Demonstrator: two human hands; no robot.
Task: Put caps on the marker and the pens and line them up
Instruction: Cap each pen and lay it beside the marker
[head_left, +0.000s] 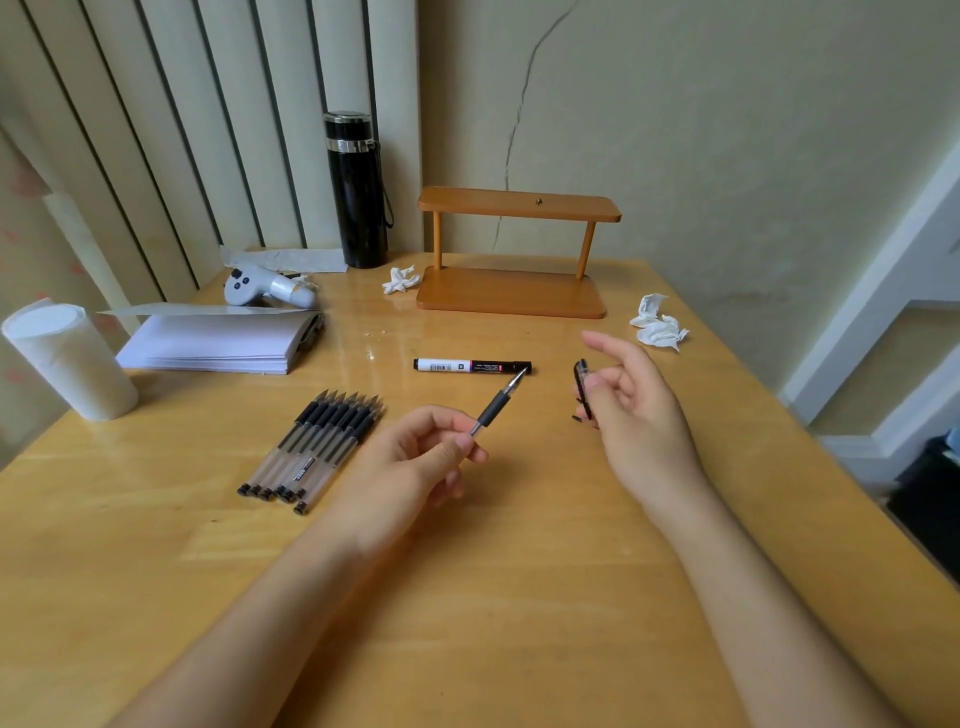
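**Uncapped pen in the left hand, cap in the right**

The wooden surface (519, 597) carries, at its far edge, a two-tier wooden shelf (511, 260) and a black flask (358, 192). At the left stand a roll of white paper (67, 358) and a stack of white sheets (218, 340), with a grey controller (260, 286) behind them.

Nearer the middle lies a row of capped pens (317, 447), side by side and touching, tips pointing away. A black-and-white marker (470, 366) lies crosswise beyond the hands, cap on.

The left hand (410, 462) has its fingers (462, 441) closed on an uncapped pen (496, 408), tip raised toward the marker. The right hand (634, 410) pinches a black pen cap (582, 387) with thumb and a curled finger, its other fingers spread loose. Pen tip and cap are apart.

Crumpled tissues (657, 325) lie at the right.
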